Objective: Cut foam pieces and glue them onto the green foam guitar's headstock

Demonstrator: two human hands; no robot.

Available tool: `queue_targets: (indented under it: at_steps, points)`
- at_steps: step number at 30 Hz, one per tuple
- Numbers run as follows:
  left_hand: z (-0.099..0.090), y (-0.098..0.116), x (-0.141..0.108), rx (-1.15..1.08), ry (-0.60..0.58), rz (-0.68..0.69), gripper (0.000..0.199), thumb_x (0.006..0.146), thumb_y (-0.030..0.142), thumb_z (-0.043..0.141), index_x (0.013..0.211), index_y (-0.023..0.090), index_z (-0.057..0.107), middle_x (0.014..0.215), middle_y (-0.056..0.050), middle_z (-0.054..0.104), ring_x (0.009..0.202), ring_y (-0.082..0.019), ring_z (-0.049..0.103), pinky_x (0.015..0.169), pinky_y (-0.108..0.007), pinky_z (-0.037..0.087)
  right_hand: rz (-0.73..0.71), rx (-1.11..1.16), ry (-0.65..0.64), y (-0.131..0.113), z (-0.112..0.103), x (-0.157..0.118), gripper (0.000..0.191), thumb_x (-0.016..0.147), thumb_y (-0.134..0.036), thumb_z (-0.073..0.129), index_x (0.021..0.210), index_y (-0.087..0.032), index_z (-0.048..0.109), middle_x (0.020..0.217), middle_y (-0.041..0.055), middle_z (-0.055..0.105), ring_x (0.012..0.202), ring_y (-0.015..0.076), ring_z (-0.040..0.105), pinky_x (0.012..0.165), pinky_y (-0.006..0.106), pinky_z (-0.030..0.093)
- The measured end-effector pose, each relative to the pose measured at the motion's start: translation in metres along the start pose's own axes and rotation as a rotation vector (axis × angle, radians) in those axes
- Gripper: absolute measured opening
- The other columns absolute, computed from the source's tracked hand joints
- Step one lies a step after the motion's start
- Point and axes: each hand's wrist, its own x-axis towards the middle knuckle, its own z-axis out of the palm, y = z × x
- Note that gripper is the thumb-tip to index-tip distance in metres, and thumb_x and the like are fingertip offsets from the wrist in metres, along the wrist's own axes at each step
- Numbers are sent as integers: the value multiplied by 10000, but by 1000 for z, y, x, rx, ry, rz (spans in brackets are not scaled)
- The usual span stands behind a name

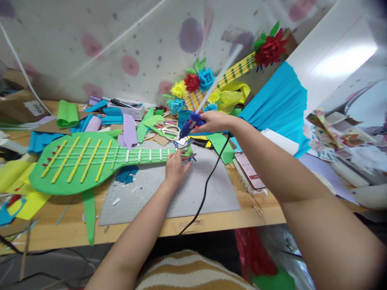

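A green paper lute (pixel 81 165) lies flat at the left, its neck reaching toward the middle of the grey cutting mat (pixel 145 201). Yellow strips cross its body, white strips cross the neck, and pale strings run along it. My left hand (pixel 177 167) is closed at the head end of the neck, its fingers on the green tip with small blue pegs. Above it, my right hand (pixel 213 123) grips a blue hot glue gun (pixel 188 125). A long white glue stick (pixel 217 80) sticks up from the gun, whose nozzle points down toward the lute's head.
Scissors (pixel 169 132) lie behind the mat among paper scraps. A decorated yellow lute with paper flowers (pixel 192 82) leans at the back. Blue crepe paper (pixel 275 108) and a phone (pixel 249 171) are at the right. The glue gun's black cord (pixel 207 185) crosses the mat.
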Motion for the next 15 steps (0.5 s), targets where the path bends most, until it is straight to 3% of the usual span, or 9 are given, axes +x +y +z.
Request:
queue_targets:
  at_steps: [2, 5, 8, 11, 15]
  points:
    - [0, -1, 0, 3, -1, 6, 375, 670, 194, 643, 967, 221, 416, 829, -1, 691, 895, -222, 591, 872, -379, 355, 39, 225, 161, 15, 11, -16, 417, 646, -536, 626, 814, -156, 647, 582, -18, 563, 556, 106, 508, 529, 226, 366]
    - [2, -2, -1, 8, 4, 28, 378, 686, 199, 627, 991, 217, 406, 858, -4, 687, 910, -227, 579, 873, -379, 352, 128, 598, 447, 38, 44, -37, 400, 690, -537, 579, 743, -143, 618, 495, -34, 512, 444, 72, 449, 455, 212, 357]
    - [3, -2, -1, 13, 4, 32, 362, 700, 221, 621, 993, 218, 410, 876, -16, 681, 912, -239, 567, 851, -383, 362, 152, 908, 668, 49, 85, -49, 383, 663, -516, 616, 751, -143, 608, 580, -4, 596, 482, 81, 526, 480, 211, 425]
    - [2, -1, 0, 12, -9, 16, 357, 700, 239, 629, 988, 223, 419, 880, -23, 677, 914, -248, 560, 843, -390, 367, 193, 1178, 747, 44, 121, -48, 385, 634, -502, 647, 776, -148, 598, 691, 21, 649, 564, 115, 612, 527, 229, 489]
    - [0, -1, 0, 18, -10, 9, 352, 702, 239, 630, 990, 222, 427, 880, -26, 674, 926, -250, 558, 857, -395, 362, 239, 1384, 793, 28, 152, -38, 360, 642, -472, 660, 777, -152, 566, 757, 25, 657, 634, 142, 657, 562, 242, 526]
